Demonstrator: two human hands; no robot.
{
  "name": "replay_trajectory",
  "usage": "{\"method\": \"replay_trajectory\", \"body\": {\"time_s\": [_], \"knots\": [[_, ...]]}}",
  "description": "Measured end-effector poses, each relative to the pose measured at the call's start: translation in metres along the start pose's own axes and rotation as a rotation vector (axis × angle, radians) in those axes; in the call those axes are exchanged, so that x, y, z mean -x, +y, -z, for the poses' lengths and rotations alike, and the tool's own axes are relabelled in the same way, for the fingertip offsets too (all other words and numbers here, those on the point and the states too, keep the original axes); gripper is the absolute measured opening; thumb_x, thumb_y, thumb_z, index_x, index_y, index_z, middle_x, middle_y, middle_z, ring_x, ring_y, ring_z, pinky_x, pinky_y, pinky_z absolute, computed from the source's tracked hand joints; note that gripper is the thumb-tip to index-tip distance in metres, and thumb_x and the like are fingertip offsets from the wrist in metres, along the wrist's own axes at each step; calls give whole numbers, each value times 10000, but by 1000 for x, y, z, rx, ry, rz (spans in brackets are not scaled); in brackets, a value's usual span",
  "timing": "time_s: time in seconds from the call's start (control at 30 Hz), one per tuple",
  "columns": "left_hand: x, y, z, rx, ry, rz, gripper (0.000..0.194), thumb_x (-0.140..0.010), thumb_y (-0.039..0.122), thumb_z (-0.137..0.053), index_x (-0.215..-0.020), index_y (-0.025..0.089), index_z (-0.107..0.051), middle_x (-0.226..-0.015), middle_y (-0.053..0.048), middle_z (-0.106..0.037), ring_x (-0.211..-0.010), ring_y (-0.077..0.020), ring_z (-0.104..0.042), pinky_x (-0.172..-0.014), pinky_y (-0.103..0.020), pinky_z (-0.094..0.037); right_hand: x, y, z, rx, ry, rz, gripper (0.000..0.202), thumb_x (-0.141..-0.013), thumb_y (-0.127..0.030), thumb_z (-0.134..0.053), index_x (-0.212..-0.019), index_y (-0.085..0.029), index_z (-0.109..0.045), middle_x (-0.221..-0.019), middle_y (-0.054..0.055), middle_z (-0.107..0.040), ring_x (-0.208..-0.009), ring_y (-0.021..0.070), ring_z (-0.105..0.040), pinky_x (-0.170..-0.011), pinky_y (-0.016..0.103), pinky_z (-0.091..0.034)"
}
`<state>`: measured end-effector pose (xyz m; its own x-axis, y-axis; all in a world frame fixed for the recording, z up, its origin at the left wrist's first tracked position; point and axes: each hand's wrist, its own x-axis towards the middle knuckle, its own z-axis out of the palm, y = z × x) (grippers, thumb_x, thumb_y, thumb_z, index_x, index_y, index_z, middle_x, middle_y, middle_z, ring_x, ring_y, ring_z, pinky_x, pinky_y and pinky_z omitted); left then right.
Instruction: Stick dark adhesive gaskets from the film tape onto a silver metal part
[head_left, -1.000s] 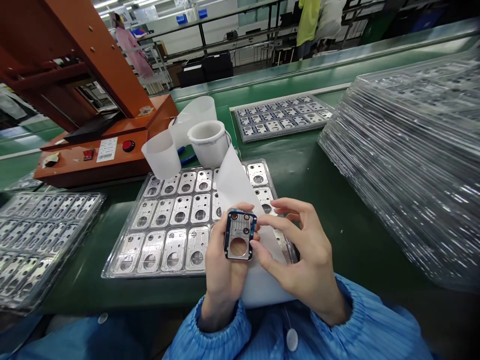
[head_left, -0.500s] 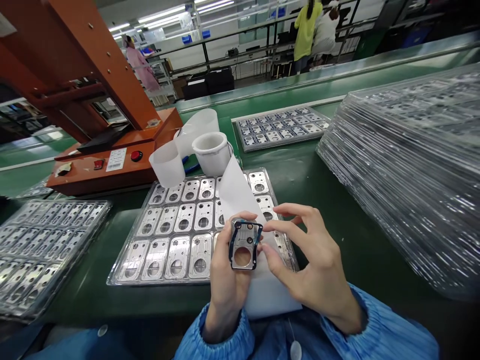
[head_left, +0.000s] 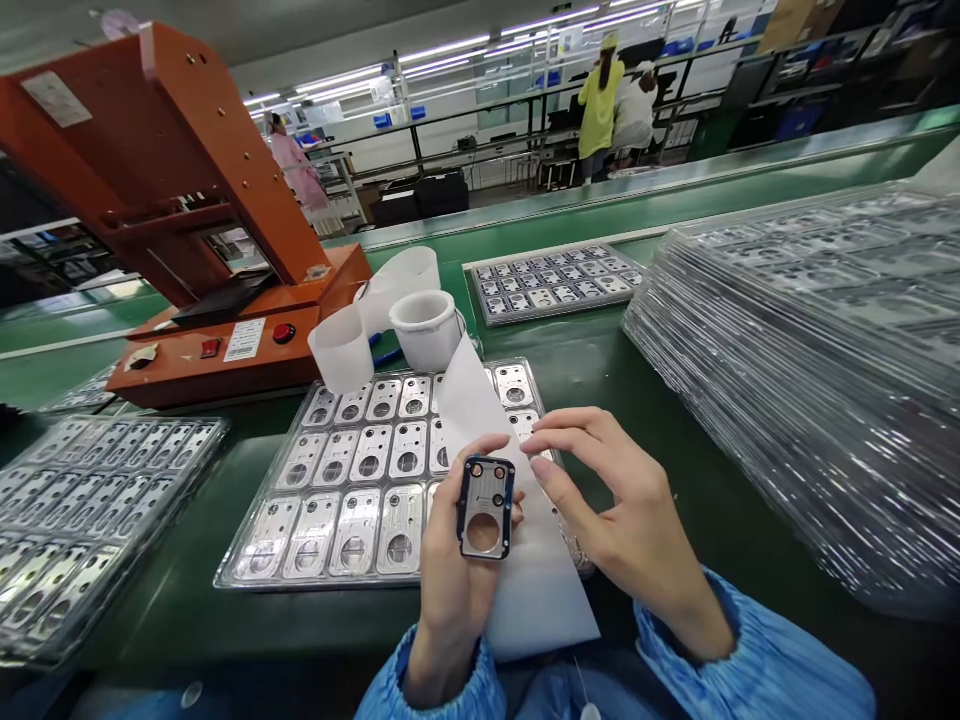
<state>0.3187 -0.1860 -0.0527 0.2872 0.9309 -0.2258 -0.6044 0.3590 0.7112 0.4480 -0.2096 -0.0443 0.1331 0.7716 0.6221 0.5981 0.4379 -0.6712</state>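
My left hand [head_left: 457, 570] is closed around a small silver metal plate [head_left: 486, 535]. The plate has a large round hole, several small holes and a dark blue-black gasket-like border along its edge. Just to its right hovers my right hand [head_left: 611, 500], apart from the plate, its fingers stretched out and the thumb separate, holding nothing I can see. Beneath both hands lies a white paper strip [head_left: 536, 600]. It crosses a clear plastic tray [head_left: 225, 575] filled with rows of similar metal plates.
A roll of white strip [head_left: 427, 335] stands behind the tray, with blue-handled pliers [head_left: 386, 357] beside it. At the back left is an orange press [head_left: 180, 360]. Another filled tray [head_left: 555, 285] lies behind, one [head_left: 97, 530] at left. A tall stack of clear trays [head_left: 765, 400] fills the right.
My right hand has drawn slightly away from the plate. The dark border, which stuck out past the plate's right edge, now lies flush along it. The camera view has tilted up a little.
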Motion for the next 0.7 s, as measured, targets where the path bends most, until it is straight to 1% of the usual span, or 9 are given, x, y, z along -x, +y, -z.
{"method": "replay_trajectory", "body": {"time_s": [0.13, 0.23, 0.33, 0.4, 0.53, 0.7], "knots": [[1, 0, 1, 12, -19, 4, 260, -880, 301, -476, -987, 204, -692, -900, -30, -647, -697, -95, -583, -590, -174, -491, -4, -2, -1, -47, -42, -25, 93, -842, -146, -571, -902, -161, -641, -975, 54, -565, -952, 162, -537, -825, 274, -438], [2, -1, 3, 10, -39, 8, 265, -885, 310, -468, -989, 212, -691, -945, -35, -652, -719, -101, -589, -591, -178, -486, -6, -2, -2, -74, -67, -52, 81, -831, -150, -589, -885, -172, -646, -982, 51, -568, -960, 166, -546, -832, 279, -443], [3, -1, 3, 6, -84, -4, 267, -894, 299, -452, -1003, 223, -683, -934, -31, -650, -733, -108, -596, -592, -179, -477, -6, -3, -1, -102, -94, -78, 62, -819, -142, -599, -833, -185, -641, -974, 44, -570, -951, 171, -554, -818, 286, -447], [3, -1, 3, 4, -93, -1, 269, -896, 301, -448, -1004, 224, -681, -896, -28, -647, -738, -114, -600, -598, -182, -475, -6, -5, 0, -117, -109, -88, 75, -819, -128, -590, -795, -187, -629, -969, 40, -572, -940, 172, -558, -810, 290, -447], [3, -1, 2, -2, -53, 21, 260, -888, 305, -459, -998, 226, -681, -858, -22, -641, -720, -107, -589, -607, -182, -469, -5, -8, 3, -135, -109, -62, 79, -818, -123, -585, -780, -184, -618, -976, 45, -574, -929, 176, -563, -812, 298, -451], [3, 0, 0, 0, 1, 10, 254, -870, 323, -486, -974, 209, -688, -839, -24, -632, -676, -102, -564, -587, -183, -460, -4, -11, 5, -157, -100, -29, 77, -807, -119, -598, -773, -185, -621, -971, 48, -572, -930, 173, -565, -815, 287, -459]]}}
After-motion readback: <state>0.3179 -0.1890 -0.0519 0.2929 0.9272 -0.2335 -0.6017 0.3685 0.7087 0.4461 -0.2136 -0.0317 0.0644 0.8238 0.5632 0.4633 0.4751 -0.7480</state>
